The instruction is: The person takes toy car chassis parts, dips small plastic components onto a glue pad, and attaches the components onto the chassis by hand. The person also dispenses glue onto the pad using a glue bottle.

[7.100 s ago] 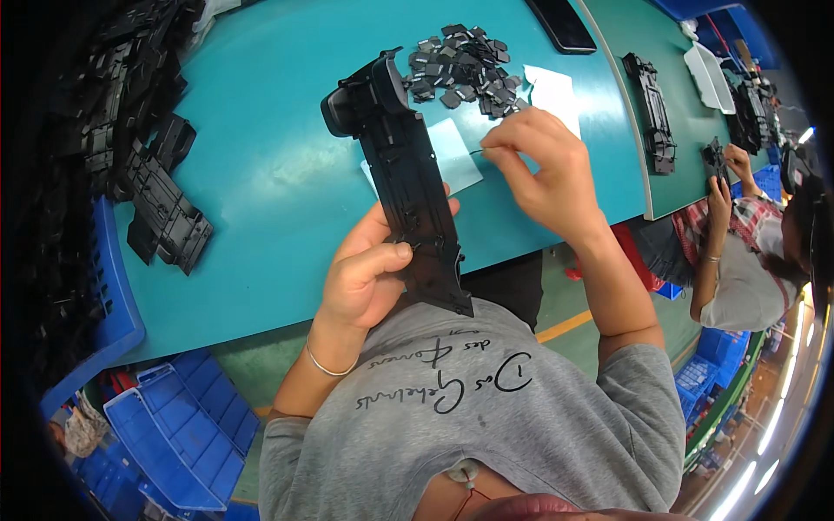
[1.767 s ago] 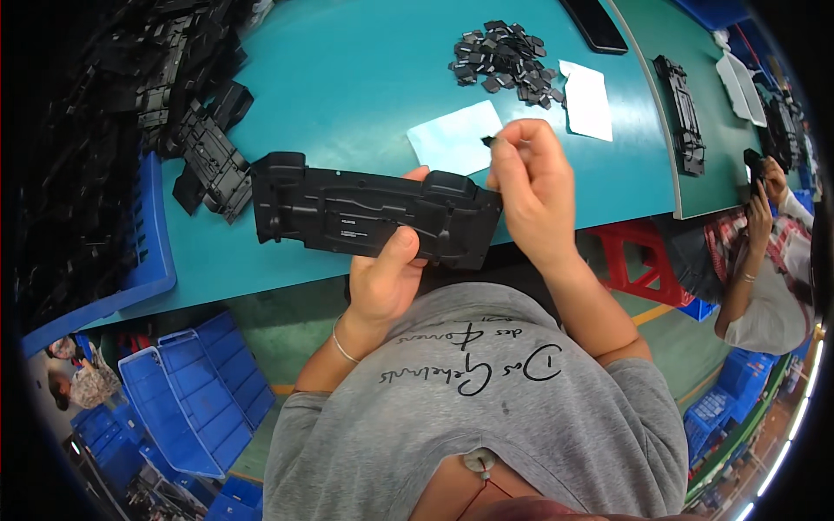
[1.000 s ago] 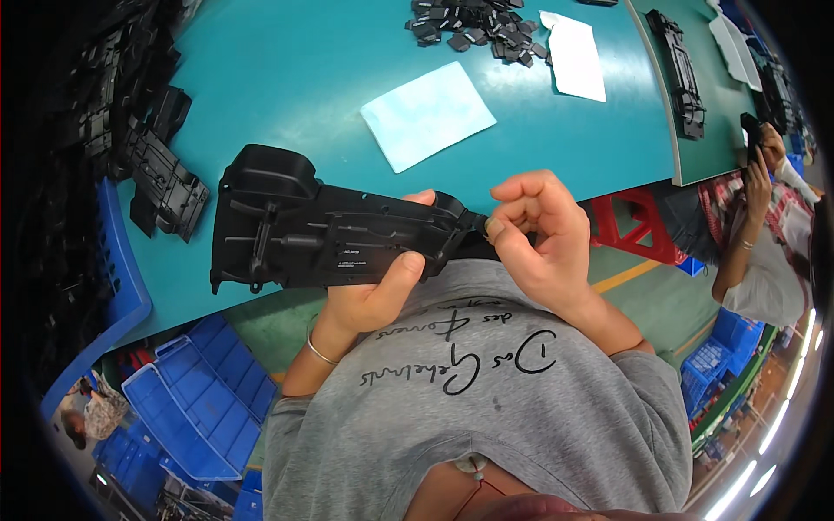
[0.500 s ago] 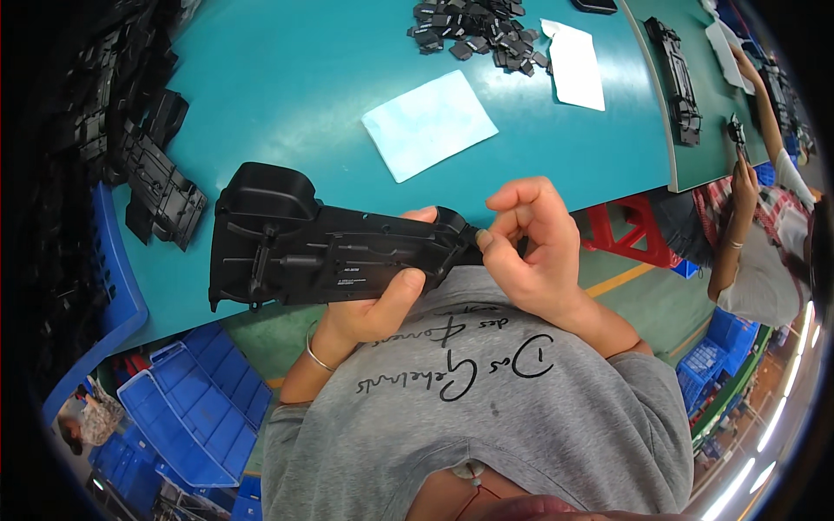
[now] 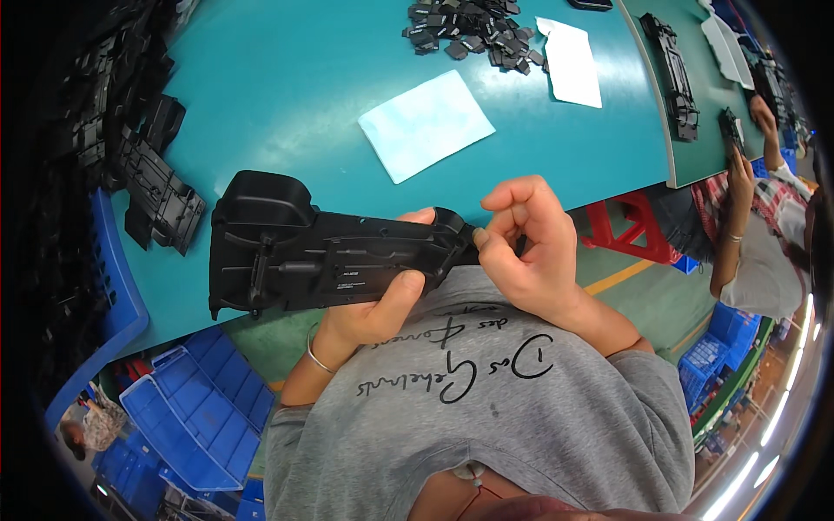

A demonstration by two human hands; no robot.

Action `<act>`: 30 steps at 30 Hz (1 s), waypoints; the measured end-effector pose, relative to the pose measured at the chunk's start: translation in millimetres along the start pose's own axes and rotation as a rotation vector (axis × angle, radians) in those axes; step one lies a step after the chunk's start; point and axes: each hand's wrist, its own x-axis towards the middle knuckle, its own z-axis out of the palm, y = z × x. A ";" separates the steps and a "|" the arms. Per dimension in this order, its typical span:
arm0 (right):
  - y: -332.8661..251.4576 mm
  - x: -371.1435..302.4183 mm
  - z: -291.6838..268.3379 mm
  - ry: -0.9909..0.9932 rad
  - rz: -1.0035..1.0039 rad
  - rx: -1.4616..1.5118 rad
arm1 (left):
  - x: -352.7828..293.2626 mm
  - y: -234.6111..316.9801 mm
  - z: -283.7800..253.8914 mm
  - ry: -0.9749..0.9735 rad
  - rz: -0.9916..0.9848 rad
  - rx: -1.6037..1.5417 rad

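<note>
A long black moulded plastic chassis [image 5: 300,256], with a boxy raised housing at its left end, is held over the table's near edge, in front of my grey shirt. My left hand [image 5: 378,317] is closed around its middle, thumb on the near face and fingertips showing at the far edge. At the chassis's narrow right end, my right hand [image 5: 534,256] is closed in a pinch, thumb and forefinger against the end piece. What lies between those fingertips is hidden, perhaps a small dark part.
A pale blue sheet [image 5: 426,126] lies on the green table [image 5: 287,95]. Small black pieces [image 5: 473,30] are piled beside a white sheet [image 5: 573,65]. Black chassis parts [image 5: 161,191] heap up at left, above blue crates [image 5: 195,412]. A co-worker's hand [image 5: 740,178] holds a black part at right.
The chassis's left end has dipped slightly, while both my hands keep nearly the same grip. At right, the co-worker's far hand has come away from the white tray toward the black part.
</note>
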 end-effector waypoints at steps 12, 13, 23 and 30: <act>0.1 -0.7 1.3 0.005 -0.001 -0.033 | -1.5 -1.2 -1.3 -0.034 -0.012 0.067; -0.1 -0.4 1.8 0.006 -0.004 -0.039 | -1.2 -1.1 -1.6 -0.042 0.008 0.099; 1.3 -0.1 4.1 0.010 -0.009 -0.056 | -1.6 0.3 0.1 -0.051 0.006 0.091; 2.0 1.0 4.4 0.003 -0.006 -0.069 | -2.3 -2.0 -0.7 -0.060 0.029 0.107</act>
